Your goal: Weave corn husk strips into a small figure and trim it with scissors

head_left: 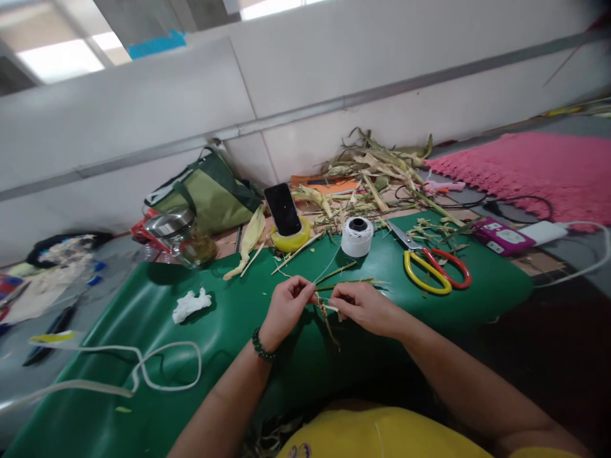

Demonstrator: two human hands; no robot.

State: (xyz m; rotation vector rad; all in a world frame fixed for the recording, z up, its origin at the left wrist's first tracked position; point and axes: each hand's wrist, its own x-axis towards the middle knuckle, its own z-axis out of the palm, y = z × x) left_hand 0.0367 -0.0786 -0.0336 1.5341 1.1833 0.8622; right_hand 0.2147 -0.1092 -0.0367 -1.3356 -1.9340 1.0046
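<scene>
Over the green mat [200, 318], my left hand [286, 306] and my right hand [365, 306] meet, both pinching thin dried leaf strips [329, 298]. The strips stick out to the right and hang down between the hands. My left wrist wears a dark green bead bracelet [262, 347]. White thread runs from the white thread spool [357, 236] toward my fingers. Whether either hand also grips the thread is too small to tell.
Yellow-and-red scissors [432, 262] lie to the right of the spool. A black phone [283, 208] leans on a yellow tape roll [291, 240]. Dried husks [372, 168] pile at the back. A crumpled tissue [191, 304], a white cable [143, 369], a green bag [205, 191] and a pink cloth [539, 168] surround the mat.
</scene>
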